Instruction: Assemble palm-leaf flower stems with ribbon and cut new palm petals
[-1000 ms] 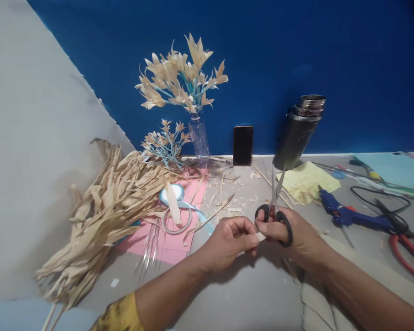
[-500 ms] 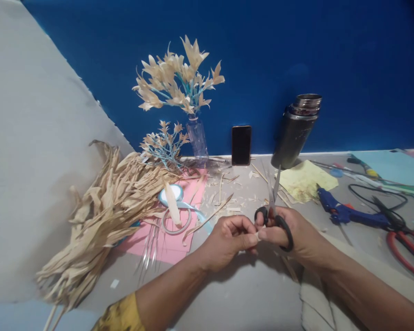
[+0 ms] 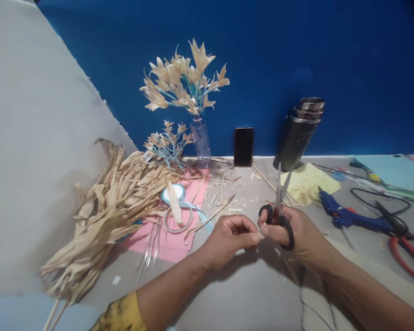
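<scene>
My left hand (image 3: 232,236) is closed in a pinch on a small pale piece of husk (image 3: 261,235), most of it hidden by the fingers. Close beside it, my right hand (image 3: 293,230) is closed around the black handles of a pair of scissors (image 3: 280,195), its blades pointing up and slightly apart. The right thumb is near the husk piece; whether it touches I cannot tell. To the left lie a heap of dried corn husks (image 3: 124,197) and a roll of light blue ribbon (image 3: 173,193), with a single husk strip (image 3: 174,204) across it.
Husk flowers (image 3: 182,82) stand in a clear bottle (image 3: 200,140) at the back. A phone (image 3: 243,147) and a dark flask (image 3: 298,133) lean against the blue wall. A blue glue gun (image 3: 352,216) and red-handled cutters (image 3: 405,248) lie right. Pink paper (image 3: 152,246) lies left.
The two hands have drawn slightly apart, showing a little more of the husk piece. The scissors have tilted a bit to the right. The whole view has shifted slightly.
</scene>
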The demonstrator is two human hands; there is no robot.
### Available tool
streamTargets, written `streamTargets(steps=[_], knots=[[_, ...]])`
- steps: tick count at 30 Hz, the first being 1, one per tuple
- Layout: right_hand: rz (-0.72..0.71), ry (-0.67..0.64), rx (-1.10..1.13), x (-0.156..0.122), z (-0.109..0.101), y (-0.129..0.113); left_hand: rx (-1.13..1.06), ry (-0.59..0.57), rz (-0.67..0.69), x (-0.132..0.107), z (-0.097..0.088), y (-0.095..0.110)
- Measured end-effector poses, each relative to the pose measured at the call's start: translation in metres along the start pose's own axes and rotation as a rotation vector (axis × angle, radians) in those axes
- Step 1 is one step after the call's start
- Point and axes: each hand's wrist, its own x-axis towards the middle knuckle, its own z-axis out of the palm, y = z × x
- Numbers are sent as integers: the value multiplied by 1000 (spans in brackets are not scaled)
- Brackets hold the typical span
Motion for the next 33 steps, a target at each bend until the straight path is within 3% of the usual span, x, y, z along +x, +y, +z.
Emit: streamTargets(steps=[6,9,15,20,24,28,33], knots=[[23,80,-58,1,2,-3,32,46,-26,2,-1,-2],[-17,151,-55,3,-1,-1,-84,92,-27,5,-1,-4],[-10,-70,-138,1,12,5,-352,248,58,7,1,0],[64,-186,-136,1,24,25,-340,336,170,7,-2,2],[18,-302,-117,10,24,46,-310,380,189,8,-3,2],[-3,-313,-81,13,25,50,-301,402,190,8,-1,2],[12,-278,-95,8,30,38,-298,387,192,9,0,2]])
